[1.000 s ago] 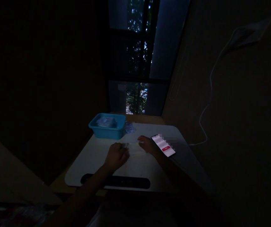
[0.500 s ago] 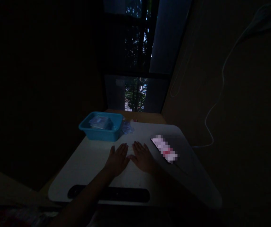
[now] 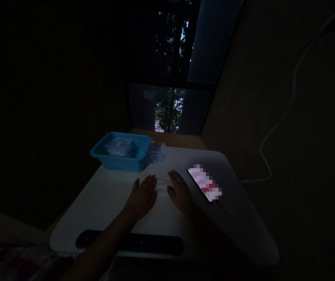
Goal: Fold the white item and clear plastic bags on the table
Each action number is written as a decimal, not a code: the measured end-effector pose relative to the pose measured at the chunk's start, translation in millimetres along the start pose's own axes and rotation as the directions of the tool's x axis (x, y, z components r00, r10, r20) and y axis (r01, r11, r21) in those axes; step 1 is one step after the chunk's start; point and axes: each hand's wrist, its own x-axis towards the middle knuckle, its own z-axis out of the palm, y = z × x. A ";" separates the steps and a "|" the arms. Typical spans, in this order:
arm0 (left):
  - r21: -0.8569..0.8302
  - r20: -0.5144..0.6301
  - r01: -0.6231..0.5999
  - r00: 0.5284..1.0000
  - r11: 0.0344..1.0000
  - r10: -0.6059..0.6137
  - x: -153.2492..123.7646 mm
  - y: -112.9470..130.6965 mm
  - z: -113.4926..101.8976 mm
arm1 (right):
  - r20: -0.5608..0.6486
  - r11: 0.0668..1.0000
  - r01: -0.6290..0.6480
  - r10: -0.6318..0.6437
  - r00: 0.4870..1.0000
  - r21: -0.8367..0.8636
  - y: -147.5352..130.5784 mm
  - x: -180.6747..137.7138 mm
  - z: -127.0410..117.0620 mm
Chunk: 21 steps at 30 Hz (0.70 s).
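My left hand (image 3: pixel 141 197) lies palm down on the white tabletop (image 3: pixel 109 203), its fingers stretched out. Across from it, my right hand (image 3: pixel 180 192) is tilted partly onto its edge, with fingers extended and the thumb apart. A faint, clear sheet-like thing (image 3: pixel 163 182), perhaps thin plastic, shows on the table between the hands; the dark hides its outline. Neither hand visibly grips anything. Right of my right hand lies a lit phone (image 3: pixel 204 182), its screen blurred out.
A blue plastic basin (image 3: pixel 123 163) at the back left holds clear plastic packets (image 3: pixel 121 146). Crumpled clear plastic (image 3: pixel 156 153) lies beside it. A dark slot (image 3: pixel 144 242) runs along the table's front. A white cable (image 3: pixel 261 150) hangs on the right, and a window (image 3: pixel 170 109) stands behind.
My hands have moved apart: the thumbs were together, and now a gap lies between them. My right hand has turned more onto its side. The view has shifted slightly.
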 end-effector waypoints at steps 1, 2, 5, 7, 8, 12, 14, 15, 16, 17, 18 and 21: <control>-0.003 0.004 0.004 1.000 1.000 -0.004 0.2 0.3 -0.3 | -0.033 0.998 -0.042 0.043 0.999 0.041 1.9 0.6 0.8; -0.006 0.002 0.005 1.000 1.000 -0.005 0.3 0.5 -0.5 | -0.063 0.994 -0.076 0.081 0.995 0.083 3.5 0.9 1.7; -0.007 -0.013 0.002 1.000 1.000 -0.002 -0.1 0.5 0.0 | -0.121 0.969 -0.111 0.140 0.983 0.221 7.9 1.3 4.2; 0.002 -0.019 -0.005 1.000 1.000 0.005 -0.6 0.1 0.9 | -0.155 0.935 -0.089 0.149 0.977 0.343 11.2 1.5 6.2; 0.007 -0.020 -0.008 1.000 1.000 0.008 -0.8 -0.1 1.4 | -0.178 0.914 -0.071 0.153 0.972 0.399 13.0 1.6 7.4; 0.029 -0.030 -0.005 1.000 1.000 0.006 -1.5 -0.5 1.1 | -0.266 0.878 -0.039 0.186 0.946 0.476 18.1 1.9 12.0; 0.039 -0.056 -0.020 0.998 0.999 0.023 -2.0 0.3 -1.7 | -0.291 0.893 -0.046 0.194 0.937 0.447 17.8 1.6 13.3; 0.043 -0.070 -0.048 0.996 0.998 0.051 -2.3 1.0 -3.8 | -0.300 0.902 -0.045 0.190 0.935 0.429 17.1 1.4 13.5; 0.046 -0.081 -0.092 0.992 0.995 0.096 -2.7 2.0 -6.0 | -0.305 0.910 -0.043 0.183 0.935 0.412 16.2 1.2 13.4; 0.049 -0.085 -0.149 0.985 0.988 0.152 -3.1 3.1 -8.2 | -0.308 0.916 -0.042 0.177 0.935 0.398 15.2 1.1 13.1; 0.049 -0.083 -0.207 0.974 0.977 0.211 -3.4 4.2 -10.2 | -0.309 0.920 -0.041 0.173 0.935 0.390 14.5 1.0 12.6; 0.039 -0.059 -0.297 0.953 0.954 0.299 -4.2 6.5 -12.6 | -0.306 0.915 -0.049 0.183 0.934 0.400 13.4 0.9 11.0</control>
